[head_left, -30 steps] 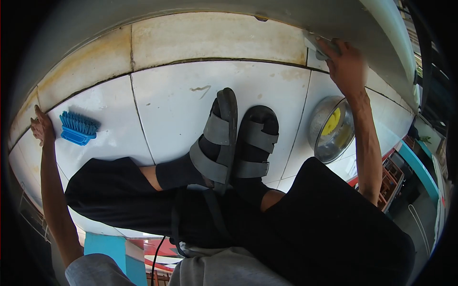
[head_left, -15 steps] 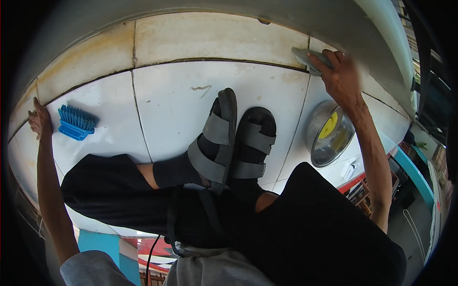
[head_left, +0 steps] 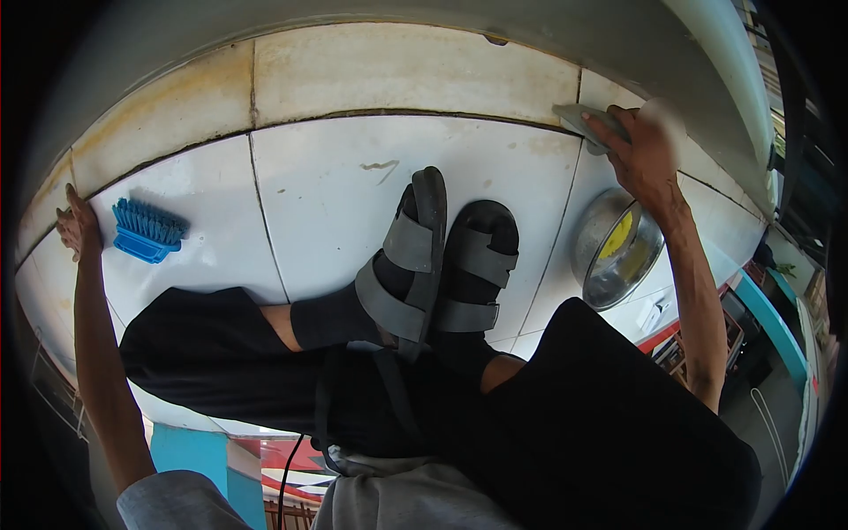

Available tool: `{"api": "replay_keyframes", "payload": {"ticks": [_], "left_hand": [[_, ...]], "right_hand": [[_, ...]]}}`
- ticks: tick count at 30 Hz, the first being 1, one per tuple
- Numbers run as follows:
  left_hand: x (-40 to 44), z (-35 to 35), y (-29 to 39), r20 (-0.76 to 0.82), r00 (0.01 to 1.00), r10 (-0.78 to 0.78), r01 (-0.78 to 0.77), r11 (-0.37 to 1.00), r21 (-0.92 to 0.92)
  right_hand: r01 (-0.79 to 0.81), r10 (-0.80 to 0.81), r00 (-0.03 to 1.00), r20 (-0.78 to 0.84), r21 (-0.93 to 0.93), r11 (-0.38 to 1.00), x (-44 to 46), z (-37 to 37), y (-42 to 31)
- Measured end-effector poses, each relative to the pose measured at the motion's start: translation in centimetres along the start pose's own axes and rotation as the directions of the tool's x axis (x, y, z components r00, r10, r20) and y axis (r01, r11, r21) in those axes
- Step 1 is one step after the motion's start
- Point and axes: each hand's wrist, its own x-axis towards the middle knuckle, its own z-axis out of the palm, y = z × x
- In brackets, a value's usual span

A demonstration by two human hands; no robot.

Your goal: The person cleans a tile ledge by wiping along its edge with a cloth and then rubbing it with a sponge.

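In our right hand (head_left: 649, 159) the grip is closed around a grey-green pad (head_left: 609, 122), fingers bent over it and its pointed end poking out past them; the pad lies at the dark seam where the white tiled floor (head_left: 327, 212) meets a row of stained, yellowish tiles (head_left: 406, 71); our left hand (head_left: 81, 228) has a loose, spread grip, its fingers parted on the tiles at the far left, and we see nothing in it; a blue brush (head_left: 148, 234) lies on the floor just beside that hand; near our right forearm sits a metal bowl (head_left: 586, 243) with something yellow (head_left: 616, 237) inside, partly hidden by the rim, so we cannot tell what it is; the underside of the pad is out of sight, a pale blur covers the outer edge of our right hand, and our left palm is hard to make out; our strapped sandals (head_left: 411, 243) stand between the brush and the bowl; above the stained row a grey curved surface (head_left: 565, 40) runs out of view, and we cannot say what it belongs to.
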Motion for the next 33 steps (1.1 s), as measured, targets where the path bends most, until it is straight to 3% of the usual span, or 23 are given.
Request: {"api": "replay_keyframes", "payload": {"ticks": [2,4,10,12,13,17,22,24,28,30,32,33], "left_hand": [[0.4,0.2,-0.4,0.024,0.999,0.020,-0.020,1.000,-0.011],[0.6,0.6,-0.6,0.032,0.999,0.023,-0.023,1.000,-0.004],[0.3,0.1,0.2,0.024,1.000,0.005,-0.005,1.000,-0.002],[0.4,0.2,-0.3,0.023,1.000,0.005,-0.004,1.000,-0.007],[0.5,0.3,-0.5,0.027,0.999,0.021,-0.021,1.000,-0.003],[1.1,0.8,-1.2,-0.001,0.999,0.054,-0.054,0.999,0.010],[1.8,1.2,-1.7,0.029,0.997,0.073,-0.072,0.997,-0.020],[1.4,0.4,-1.0,0.026,0.999,0.045,-0.045,0.999,-0.018],[1.4,0.9,-1.6,0.030,0.998,0.046,-0.047,0.999,0.010],[2.3,1.4,-2.1,0.039,0.997,0.063,-0.063,0.998,-0.004],[2.3,1.7,-2.5,0.031,0.997,0.070,-0.070,0.998,0.005],[2.5,1.8,-2.4,0.014,0.998,0.064,-0.064,0.998,0.009]], "right_hand": [[0.018,-0.018,0.999,0.026,-0.008,1.000,0.6,-0.3,0.9],[-0.021,0.016,0.998,-0.064,-0.074,0.997,1.3,-0.3,1.5],[0.042,-0.041,0.998,0.039,-0.013,0.999,1.1,-0.2,1.3],[-0.191,0.189,0.981,-0.035,-0.079,0.978,1.8,0.4,1.5],[-0.229,0.225,0.973,-0.053,-0.100,0.968,1.7,0.7,1.4],[-0.053,0.053,0.998,-0.028,0.011,0.999,1.1,-0.3,-0.5],[-0.123,0.114,0.990,-0.086,-0.109,0.986,2.4,-0.4,0.4],[-0.110,0.105,0.990,-0.091,-0.055,0.992,1.9,0.1,0.3],[0.013,-0.016,0.999,0.048,0.066,0.998,1.3,-0.8,1.1],[0.015,-0.016,1.000,0.027,0.050,0.999,2.0,-0.3,1.8],[-0.123,0.122,0.992,-0.041,-0.036,0.992,2.3,0.0,1.7],[-0.060,0.058,0.994,-0.089,-0.030,0.998,1.8,0.2,1.4]]}}
